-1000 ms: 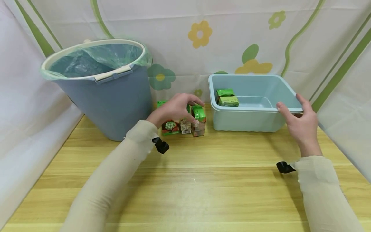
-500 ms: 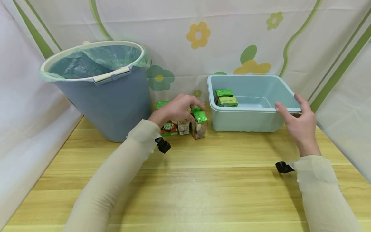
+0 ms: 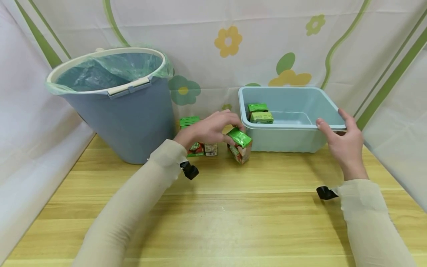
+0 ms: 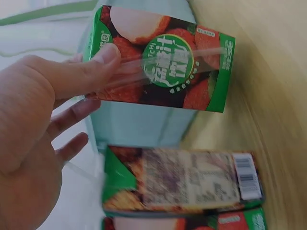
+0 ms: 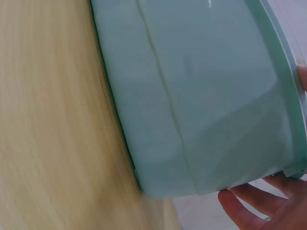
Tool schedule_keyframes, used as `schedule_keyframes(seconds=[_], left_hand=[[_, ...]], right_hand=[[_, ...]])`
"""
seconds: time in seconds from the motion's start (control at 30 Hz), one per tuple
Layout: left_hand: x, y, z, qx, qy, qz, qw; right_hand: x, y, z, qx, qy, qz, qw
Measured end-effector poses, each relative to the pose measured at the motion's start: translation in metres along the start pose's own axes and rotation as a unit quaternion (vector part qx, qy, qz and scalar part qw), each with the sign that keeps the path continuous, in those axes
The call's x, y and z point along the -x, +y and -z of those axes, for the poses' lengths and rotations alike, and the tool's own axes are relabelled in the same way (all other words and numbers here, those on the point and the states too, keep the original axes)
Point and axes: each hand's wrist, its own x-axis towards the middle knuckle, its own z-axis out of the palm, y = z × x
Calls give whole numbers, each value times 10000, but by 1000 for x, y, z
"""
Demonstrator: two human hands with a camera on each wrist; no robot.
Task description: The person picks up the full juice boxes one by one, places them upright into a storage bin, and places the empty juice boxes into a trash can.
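Lychee juice carton (image 4: 163, 60), one: hanging below the left grip (image 3: 215, 128), which is pinching its upper end between thumb and fingers; base contact with the tabletop (image 3: 233, 222): cannot tell. Light-blue tub (image 3: 287, 139), one: standing just right of the left grip; the right grip (image 3: 348, 145) is holding its near-right rim corner; two stowed cartons (image 3: 261, 118) are sitting at its end nearest the left grip. Standing cartons (image 3: 211, 149): waiting below and left of the left grip. Blue bucket (image 3: 126, 118): standing well left of it. Hazards, as judged: the carton could be slipping or swinging, the hold being so high; its lower end could be catching the tub's wall, standing so close. Orientation: long axis running near upright, slightly tilted; green top pointing up, base down; printed front facing left and towards the person.
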Motion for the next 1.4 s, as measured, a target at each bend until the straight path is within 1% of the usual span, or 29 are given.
schedule_keyframes(seconds=[0.1,0.23,0.3,0.37,0.4,0.43,0.5,0.57,0.67,0.73,0.8,0.9,0.93,1.03,1.07,1.1,1.13,1.17,1.23,1.33,1.4], left_hand=[[2,9,3,228,102,-26,9997],[3,25,8,752,196,63,9970],[3,31,10,1019,305,104,9943],[4,38,12,1371,451,131,9894],[4,41,12,1598,548,156,9855],[4,44,13,1875,651,184,9799],[4,49,15,2495,866,181,9643],[3,53,16,2985,1131,106,9476],[-1,57,19,3321,1566,-69,9301],[-3,59,20,3551,1833,-66,9166],[-6,60,20,3882,2054,46,8984],[-10,62,20,4452,2315,313,8644],[-11,62,20,4579,2387,411,8554],[-17,63,17,4814,2636,594,8338],[-19,64,16,4858,2726,651,8279],[-21,64,14,4936,2815,702,8198],[-23,65,12,5028,2920,758,8100],[-26,66,10,5138,3031,806,7985],[-32,67,7,5404,3252,911,7707],[-43,69,1,5822,3574,1055,7226],[-51,70,-3,6039,3752,1120,6943]], right_hand=[[-1,0,-1,-19,10,2,10000],[-2,2,0,-33,31,-1,10000],[-2,3,0,-21,36,7,10000],[-1,3,0,3,34,18,10000],[-1,3,0,8,34,30,10000],[-1,3,0,7,36,42,10000],[0,2,0,1,31,52,10000],[0,2,0,0,34,67,10000],[0,1,0,3,26,67,10000],[0,1,0,5,29,75,10000],[1,2,0,-1,28,81,10000],[0,2,0,8,42,102,9999],[0,3,0,4,43,106,9999],[-1,4,0,5,57,114,9999],[-1,5,0,2,61,111,9999],[-1,5,-1,3,64,109,9999],[-1,5,-1,-6,69,111,9999],[-1,5,0,-8,79,110,9999],[-1,4,0,-19,81,104,9999],[0,4,0,-24,78,94,9999],[0,4,0,-13,65,81,9999]])
